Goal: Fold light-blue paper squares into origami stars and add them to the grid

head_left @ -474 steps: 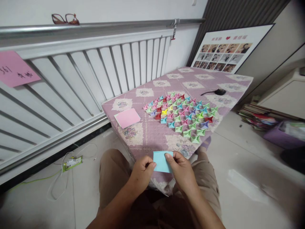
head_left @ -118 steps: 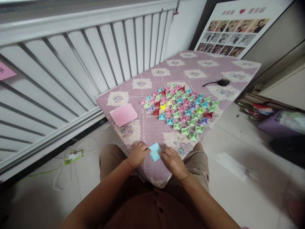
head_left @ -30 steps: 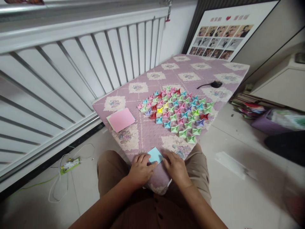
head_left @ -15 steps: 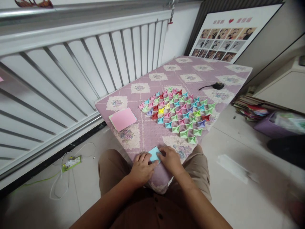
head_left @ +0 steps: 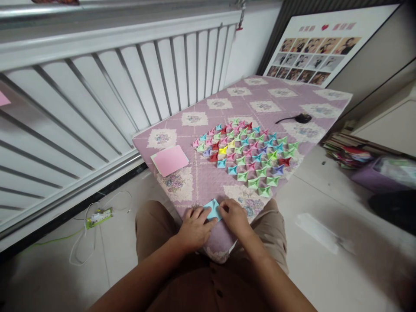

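Observation:
A small light-blue sheet of origami paper (head_left: pixel 212 208) lies at the near corner of the table, with fold lines or flap edges showing on its upper face. My left hand (head_left: pixel 196 226) holds its left and lower side, thumb along the bottom edge and fingers bent over it. On the right edge, my right hand (head_left: pixel 234 217) has its thumb and curled fingers closed on the paper; the fingertips partly cover that edge. Beyond my hands stand several rows of small folded paper pieces (head_left: pixel 241 161) in green, pink, blue, red, yellow and purple.
A stack of pink paper (head_left: pixel 170 160) rests on the flowered tablecloth (head_left: pixel 208 177) at the left. Farther back lies a black object with a cable (head_left: pixel 303 118). A white radiator (head_left: pixel 146 82) borders the table's left side. A power strip (head_left: pixel 99 218) is on the floor.
My right fingers have curled in more at the paper's right edge. Crease or flap lines now show on the blue paper, which looked plain before. The head view has shifted slightly.

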Action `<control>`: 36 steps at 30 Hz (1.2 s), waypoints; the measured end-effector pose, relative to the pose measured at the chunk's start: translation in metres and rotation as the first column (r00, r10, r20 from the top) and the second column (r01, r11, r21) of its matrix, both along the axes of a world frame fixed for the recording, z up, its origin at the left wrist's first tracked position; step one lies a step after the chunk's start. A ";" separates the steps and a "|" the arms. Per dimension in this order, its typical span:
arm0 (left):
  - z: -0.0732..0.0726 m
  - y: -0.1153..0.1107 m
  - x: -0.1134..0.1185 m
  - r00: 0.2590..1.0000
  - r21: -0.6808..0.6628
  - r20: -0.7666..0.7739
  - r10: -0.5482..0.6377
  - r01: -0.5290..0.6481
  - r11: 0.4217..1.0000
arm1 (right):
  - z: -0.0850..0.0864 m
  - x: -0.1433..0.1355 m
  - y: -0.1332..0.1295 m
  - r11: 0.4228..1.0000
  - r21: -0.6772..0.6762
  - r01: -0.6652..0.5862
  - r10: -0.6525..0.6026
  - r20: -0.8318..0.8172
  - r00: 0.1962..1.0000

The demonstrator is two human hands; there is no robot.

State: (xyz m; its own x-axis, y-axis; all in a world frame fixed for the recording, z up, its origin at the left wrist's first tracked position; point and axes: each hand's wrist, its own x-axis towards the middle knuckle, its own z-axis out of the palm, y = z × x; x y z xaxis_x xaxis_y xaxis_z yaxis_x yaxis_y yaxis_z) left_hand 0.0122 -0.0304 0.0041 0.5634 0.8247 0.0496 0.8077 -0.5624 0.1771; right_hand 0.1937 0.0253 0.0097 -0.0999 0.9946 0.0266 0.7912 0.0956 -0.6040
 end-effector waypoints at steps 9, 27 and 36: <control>0.001 0.000 -0.001 1.000 0.015 -0.004 -0.005 0.005 1.000 | -0.008 0.007 0.001 0.990 0.064 -0.125 0.129 -0.058 0.990; 0.000 0.003 -0.002 0.999 -0.013 0.042 0.029 -0.028 1.000 | -0.014 0.015 -0.014 0.857 0.293 -0.425 0.311 0.363 0.878; 0.001 0.003 -0.002 0.997 -0.029 0.059 0.056 -0.054 0.998 | -0.020 0.023 -0.015 0.795 0.287 -0.535 0.393 0.429 0.813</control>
State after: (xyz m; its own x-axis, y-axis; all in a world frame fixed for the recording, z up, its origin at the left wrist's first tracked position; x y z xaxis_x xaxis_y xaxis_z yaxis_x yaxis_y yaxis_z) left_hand 0.0098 -0.0277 0.0053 0.5138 0.8559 0.0586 0.8248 -0.5115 0.2410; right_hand 0.2167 0.0103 -0.0107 -0.6196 0.7388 0.2652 0.7302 0.6664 -0.1506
